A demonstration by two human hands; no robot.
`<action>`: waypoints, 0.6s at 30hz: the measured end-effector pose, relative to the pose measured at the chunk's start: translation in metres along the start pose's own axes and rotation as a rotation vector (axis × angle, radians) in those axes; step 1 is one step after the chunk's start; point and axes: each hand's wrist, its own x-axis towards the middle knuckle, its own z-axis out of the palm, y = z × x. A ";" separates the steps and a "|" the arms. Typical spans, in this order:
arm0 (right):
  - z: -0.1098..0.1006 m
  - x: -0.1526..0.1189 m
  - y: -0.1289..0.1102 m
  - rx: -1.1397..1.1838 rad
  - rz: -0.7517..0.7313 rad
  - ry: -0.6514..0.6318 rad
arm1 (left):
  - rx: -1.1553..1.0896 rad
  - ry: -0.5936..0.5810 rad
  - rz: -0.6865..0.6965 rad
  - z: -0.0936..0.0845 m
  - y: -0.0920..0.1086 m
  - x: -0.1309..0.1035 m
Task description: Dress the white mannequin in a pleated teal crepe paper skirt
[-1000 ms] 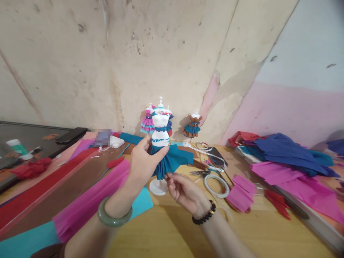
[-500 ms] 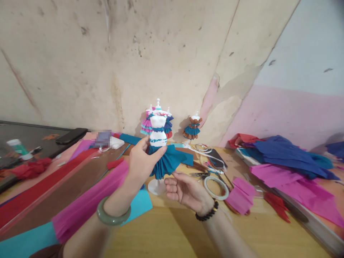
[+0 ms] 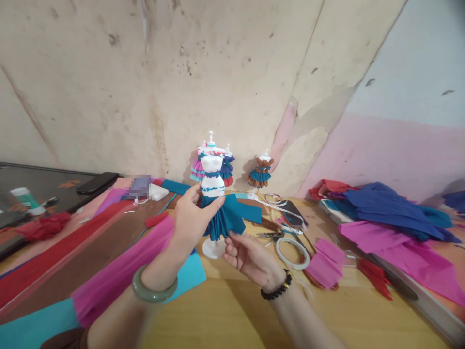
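Observation:
A small white dress form (image 3: 212, 184) stands in the middle, tilted slightly left on its round white base (image 3: 213, 249). Gathered teal crepe paper (image 3: 221, 225) wraps its hips as a pleated skirt, and a flat tail of it sticks out to the right. My left hand (image 3: 191, 211) is closed around the hips, with the thumb across the skirt's top edge and the fingers mostly hidden behind. At the lower hem, my right hand (image 3: 249, 257) pinches the teal paper between thumb and forefinger, the other fingers curled.
Small forms in ruffled paper dresses (image 3: 260, 172) stand by the wall. To the right lie a tape roll (image 3: 292, 253), tweezers (image 3: 271, 235), a phone (image 3: 293, 213) and a pile of crepe paper (image 3: 385, 208). Paper strips (image 3: 123, 271) and a glue stick (image 3: 27, 200) lie left.
The dress form has tipped a little to the left and its base has shifted slightly up. My right hand has moved slightly left and closed on the skirt's hem.

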 end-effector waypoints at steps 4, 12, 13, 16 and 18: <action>0.003 -0.002 0.002 -0.065 -0.021 0.019 | 0.005 -0.005 0.012 0.000 0.001 -0.001; 0.001 -0.004 -0.001 -0.313 -0.047 -0.011 | -0.027 -0.044 0.024 0.000 -0.001 -0.001; 0.000 -0.007 -0.006 -0.369 -0.050 -0.027 | -0.036 -0.056 0.029 0.000 -0.002 -0.001; -0.004 -0.022 -0.028 -0.642 -0.141 -0.063 | -0.042 -0.099 0.054 0.000 -0.004 -0.003; -0.005 -0.032 -0.043 -0.854 -0.310 -0.018 | -0.020 -0.119 0.068 0.002 -0.005 -0.006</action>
